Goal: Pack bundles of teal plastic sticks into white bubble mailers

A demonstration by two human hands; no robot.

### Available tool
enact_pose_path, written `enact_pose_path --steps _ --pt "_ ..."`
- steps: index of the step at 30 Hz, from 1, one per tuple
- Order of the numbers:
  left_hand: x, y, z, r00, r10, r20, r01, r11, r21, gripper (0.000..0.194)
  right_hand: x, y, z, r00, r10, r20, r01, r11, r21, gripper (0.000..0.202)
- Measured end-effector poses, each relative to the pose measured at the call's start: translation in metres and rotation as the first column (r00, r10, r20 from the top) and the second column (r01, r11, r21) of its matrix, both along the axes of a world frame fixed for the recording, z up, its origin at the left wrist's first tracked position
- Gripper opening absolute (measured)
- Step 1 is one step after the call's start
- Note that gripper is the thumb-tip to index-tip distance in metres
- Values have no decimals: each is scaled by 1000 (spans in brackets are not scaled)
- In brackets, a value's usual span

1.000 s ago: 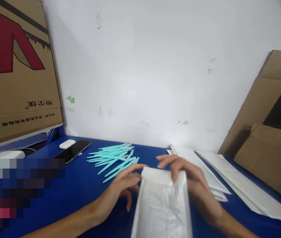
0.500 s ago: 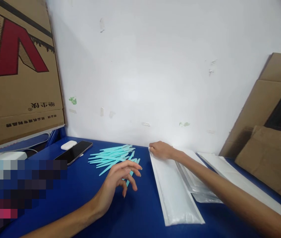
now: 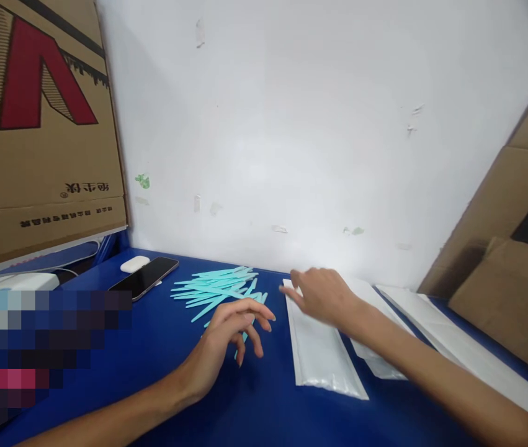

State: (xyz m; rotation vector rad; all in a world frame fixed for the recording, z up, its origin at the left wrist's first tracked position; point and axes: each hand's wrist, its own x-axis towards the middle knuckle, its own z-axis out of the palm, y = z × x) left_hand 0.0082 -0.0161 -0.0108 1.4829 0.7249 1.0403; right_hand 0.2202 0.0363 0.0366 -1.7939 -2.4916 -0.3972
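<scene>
Right of center in the frame, the flat, glossy white padded envelope (image 3: 322, 357) lies on the blue tabletop (image 3: 264, 416); your right hand (image 3: 323, 297) is over its far end, thumb parted from fingers, contact unclear. At center, your empty left hand (image 3: 231, 332), loosely curled and apart from the right, partly covers the thin, tapered turquoise sticks (image 3: 217, 287).

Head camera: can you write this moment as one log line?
left hand: empty, near teal sticks; right hand: over far end of leftmost white envelope, contact unclear; phone: on table
</scene>
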Motion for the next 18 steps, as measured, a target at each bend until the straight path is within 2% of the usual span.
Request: enact_pose_path --steps 3,6,9,13,15,16,18 --pt "0 0 -1 999 18 -31 -17 999 37 30 -15 -41 -20 997 0 80 4 998 -56 51" --pt "1 -2 -1 995 43 -90 -36 996 77 27 -25 -56 -40 991 -21 135 30 998 -63 37" --pt "2 -7 -1 986 44 -158 -30 995 90 28 -25 -43 -47 985 -51 164 60 997 -48 27" --pt "1 -10 0 958 81 -275 -41 988 151 26 -17 -15 -46 976 -97 193 109 993 -52 27" --pt "-1 -8 2 905 188 -382 -71 951 300 26 -14 -6 -46 972 -124 198 139 989 -60 31" --pt "-2 -6 4 857 267 -440 -75 910 407 25 -14 -2 -46 970 -140 197 155 986 -63 33" --pt "-6 -1 6 728 443 -523 -37 787 616 25 -16 2 -43 967 -173 189 188 980 -64 33"
